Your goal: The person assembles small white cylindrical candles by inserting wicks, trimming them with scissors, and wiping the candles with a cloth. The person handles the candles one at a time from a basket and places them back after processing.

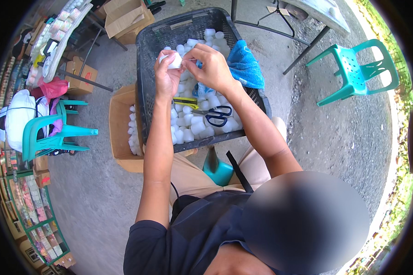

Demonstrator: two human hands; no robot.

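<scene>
My left hand (165, 83) is closed around a small white cylinder (175, 61), holding it above a black plastic crate (141, 64). Beside it, my right hand (212, 66) has its fingers pinched together close to the cylinder's right edge; what they grip is too small to name. Many similar white cylinders (197, 125) lie loose in the crate below both hands. On top of them rest dark-handled scissors (219, 115) and a yellow utility knife (186, 102). A blue towel (246, 64) hangs over the crate's right rim.
An open cardboard box (122, 101) with more white cylinders stands against the crate's left side. Green plastic chairs stand left (55, 130) and right (353, 71). A table (330, 16) is at the far right; a loaded table (68, 43) and shelves (36, 211) line the left.
</scene>
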